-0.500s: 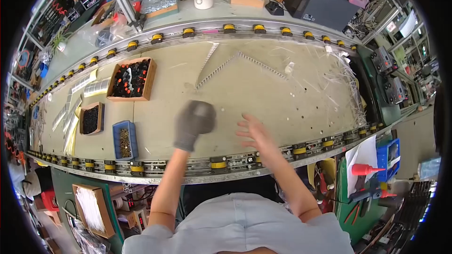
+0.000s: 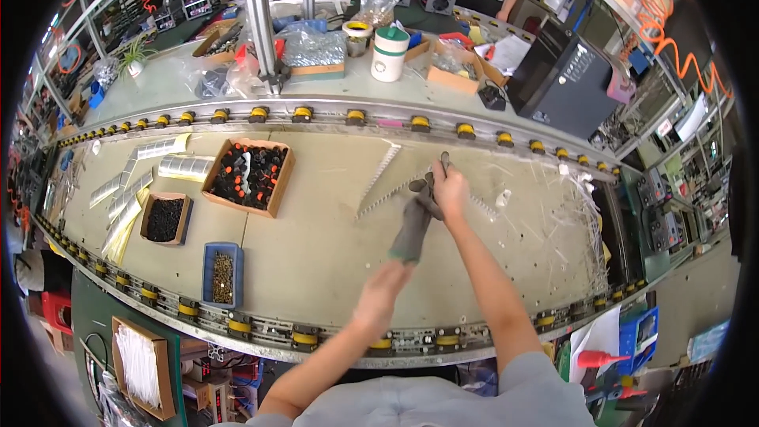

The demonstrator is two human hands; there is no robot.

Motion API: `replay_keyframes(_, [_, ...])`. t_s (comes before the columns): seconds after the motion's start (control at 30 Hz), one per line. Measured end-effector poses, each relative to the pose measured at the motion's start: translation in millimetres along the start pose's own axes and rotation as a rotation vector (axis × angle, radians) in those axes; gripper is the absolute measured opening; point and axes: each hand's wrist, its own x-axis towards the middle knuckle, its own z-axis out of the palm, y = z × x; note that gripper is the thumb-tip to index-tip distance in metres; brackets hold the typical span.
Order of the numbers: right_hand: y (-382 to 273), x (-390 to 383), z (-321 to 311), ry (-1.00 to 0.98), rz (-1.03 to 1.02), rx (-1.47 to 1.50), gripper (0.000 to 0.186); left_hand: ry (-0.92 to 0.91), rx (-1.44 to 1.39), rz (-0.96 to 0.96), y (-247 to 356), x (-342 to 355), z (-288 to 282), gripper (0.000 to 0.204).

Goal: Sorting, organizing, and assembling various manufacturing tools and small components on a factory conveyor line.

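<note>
A grey work glove [image 2: 413, 225] stretches between my hands above the middle of the workbench. My right hand [image 2: 451, 188] is closed around its finger end, and dark fingertips of the glove stick out beside my grip. At the green-edged cuff is my left hand [image 2: 381, 294], blurred by motion. Bare skin shows right up to the cuff; the left fingers are hidden, and I cannot tell how far they sit inside the glove. Behind the glove, a thin toothed strip [image 2: 387, 194] lies bent on the bench, with a pale strip [image 2: 381, 170] beside it.
To the left stand a cardboard box of black and orange parts [image 2: 275, 204], a smaller box of black pieces [image 2: 186, 217] and a blue bin of small brass-coloured parts [image 2: 207, 277]. Roller rails [image 2: 304, 338] edge the bench. Clear scraps [image 2: 581, 229] litter its right end. People work beyond.
Both hands have moved forward and right and come together. My right hand has taken hold of the glove's fingers, and the glove has slid down off my left wrist. The view has tilted up.
</note>
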Motion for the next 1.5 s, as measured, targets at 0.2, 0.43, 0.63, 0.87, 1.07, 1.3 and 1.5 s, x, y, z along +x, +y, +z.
replay_keyframes(0.2, [-34,75,30,-0.892,-0.071,-0.156,0.082,0.062,-0.409,-0.01,-26,29,37,0.02])
replay_keyframes(0.43, [-72,241,92,-0.295,-0.153,-0.234,0.123,0.028,-0.172,0.074,-86,50,71,0.016])
replay_keyframes(0.63, [-78,299,181,-0.158,-0.091,0.106,0.132,0.06,-0.365,-0.178,-81,48,60,0.017])
replay_keyframes(0.87, [-79,309,222,-0.003,-0.227,0.514,0.113,0.18,-0.473,-0.252,-88,53,62,0.014])
replay_keyframes(1.07, [-77,304,236,0.135,-0.347,0.5,0.101,0.096,-0.506,-0.327,-105,49,63,0.013])
replay_keyframes(1.3, [-70,216,136,-0.072,-0.159,0.923,0.086,0.077,-0.458,-0.242,-77,48,59,0.012])
replay_keyframes(1.5, [-8,69,-41,-0.348,0.063,0.97,0.084,0.353,-0.258,0.313,-40,45,38,0.018])
